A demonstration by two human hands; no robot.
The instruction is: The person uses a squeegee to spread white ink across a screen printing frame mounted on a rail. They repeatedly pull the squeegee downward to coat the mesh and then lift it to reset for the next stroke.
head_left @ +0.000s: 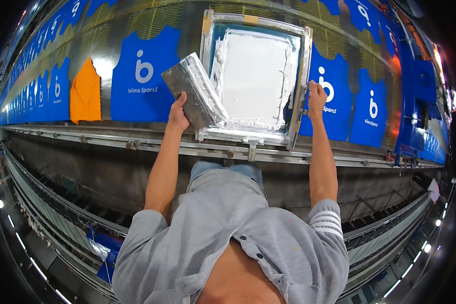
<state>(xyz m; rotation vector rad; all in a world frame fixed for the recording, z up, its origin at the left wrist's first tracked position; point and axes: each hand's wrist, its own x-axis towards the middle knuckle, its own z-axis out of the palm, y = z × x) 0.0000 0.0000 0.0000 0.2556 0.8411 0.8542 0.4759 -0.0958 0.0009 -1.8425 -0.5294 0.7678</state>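
A: Your left hand (179,115) is closed on the left side of a wide grey squeegee (192,93), and the thumb is seen against it.

B: How do you hold this squeegee?

A: You hold it slanted, over the left bar of the printing frame (305,55). The side toward the frame is smeared with white. Whether it touches the mesh, I cannot tell.

B: And where is your frame?

A: It is placed at the near edge of the worktop (190,35). Inside it, white paste (256,76) covers the middle, with thick ridges along the left, right and near sides.

B: What about your right hand (316,99)?

A: Its fingers are curled at the frame's right bar; if they really grip it, I cannot tell. To the right of the frame, two blue fabric pieces (337,83) with white prints lie side by side, along the same near edge.
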